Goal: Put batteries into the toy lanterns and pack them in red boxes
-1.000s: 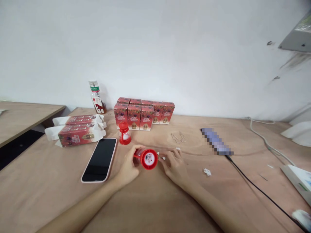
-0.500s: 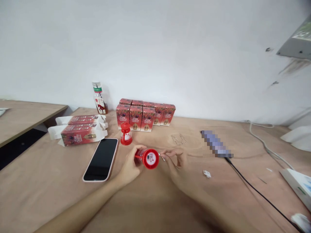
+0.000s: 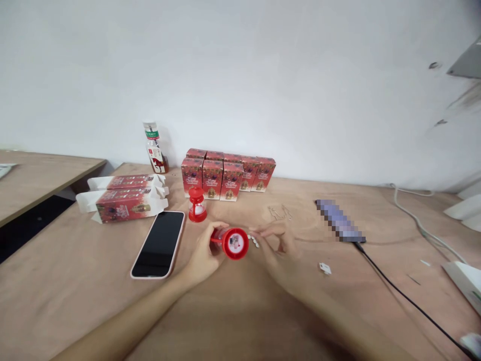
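My left hand grips a small red toy lantern lying on its side, its round base turned toward me. My right hand hovers just right of that base with fingers pinched together; whether something tiny is between them I cannot make out. Small white button-like pieces lie on the table beside the lantern's base. A second red lantern stands upright behind my left hand.
A black phone in a pink case lies left of my hands. Red boxes stand in rows at the back, flat cartons and a bottle to the left. Wire hooks, a blurred object, a black cable and a white scrap lie right.
My right hand lifted off the table and pinched its fingers near the lantern's base. The lantern stayed in my left hand. The camera shifted slightly.
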The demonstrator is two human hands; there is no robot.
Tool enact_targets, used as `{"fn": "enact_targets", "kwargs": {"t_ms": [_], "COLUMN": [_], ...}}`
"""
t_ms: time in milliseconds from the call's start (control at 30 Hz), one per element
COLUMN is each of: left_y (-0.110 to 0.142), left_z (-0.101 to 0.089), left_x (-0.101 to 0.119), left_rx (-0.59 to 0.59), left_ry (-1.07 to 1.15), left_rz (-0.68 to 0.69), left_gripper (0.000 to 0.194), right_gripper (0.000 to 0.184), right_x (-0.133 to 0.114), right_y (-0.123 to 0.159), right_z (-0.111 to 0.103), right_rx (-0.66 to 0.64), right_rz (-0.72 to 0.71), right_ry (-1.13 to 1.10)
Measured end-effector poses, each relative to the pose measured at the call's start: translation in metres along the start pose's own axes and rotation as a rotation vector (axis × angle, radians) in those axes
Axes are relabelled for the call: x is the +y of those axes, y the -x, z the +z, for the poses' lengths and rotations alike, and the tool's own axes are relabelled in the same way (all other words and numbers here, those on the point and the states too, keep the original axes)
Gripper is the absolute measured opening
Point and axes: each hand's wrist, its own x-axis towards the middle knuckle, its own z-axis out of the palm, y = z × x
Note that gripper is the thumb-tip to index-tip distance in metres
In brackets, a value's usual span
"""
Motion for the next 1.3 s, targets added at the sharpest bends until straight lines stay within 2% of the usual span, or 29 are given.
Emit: {"fn": "enact_targets", "kwargs": {"t_ms": [67,100,267,400,500,633,700,800,867,1067,1300], "left_y": [0.0,0.0,-0.002,-0.002,-0.002,-0.002,-0.002,-0.002,-0.002,-0.001,-0.001], "left_z": [0.0,0.0,-0.001,-0.001,0.0,0.0,0.0,0.0,0.001,0.001,0.0], "left_x": [0.0,0.0,0.002,0.003,0.003,0.001,0.001,0.001,0.001,0.001,0.001], "left_rx": [0.012,0.016,0.007,-0.004,0.0,-0.001,0.001,-0.009,-0.015,-0.027,-0.012], "left_ry": [0.016,0.026,0.048,0.036,0.019,0.002,0.0,0.003,0.008,0.029,-0.009], "left_rz": [-0.004,-0.004,-0.011,-0.018,-0.02,0.003,0.014,0.008,0.0,-0.011,-0.013], "left_gripper": [0.039,0.039,0.039,0.039,0.04,0.039,0.038,0.038,0.038,0.035,0.038], "right_gripper": [0.01,0.009,0.019,0.018,0.017,0.011,0.008,0.009,0.011,0.009,0.013], "right_x": [0.014,0.023,0.055,0.061,0.055,0.029,0.01,-0.011,-0.018,-0.012,-0.015], "right_y": [-0.003,-0.005,-0.006,-0.002,-0.005,-0.016,-0.022,-0.028,-0.029,-0.029,-0.031], "right_z": [-0.005,-0.007,-0.007,-0.003,-0.004,-0.013,-0.018,-0.022,-0.021,-0.012,-0.015], "right_rx": [-0.004,-0.053,-0.499,-0.62,-0.59,-0.325,-0.24,-0.247,-0.274,-0.301,-0.392], "right_rz": [0.072,0.091,0.061,-0.019,-0.072,-0.072,-0.112,-0.206,-0.251,-0.298,-0.349], "right_ry": [0.084,0.143,0.398,0.508,0.469,0.228,0.135,0.053,0.046,0.129,0.189]}}
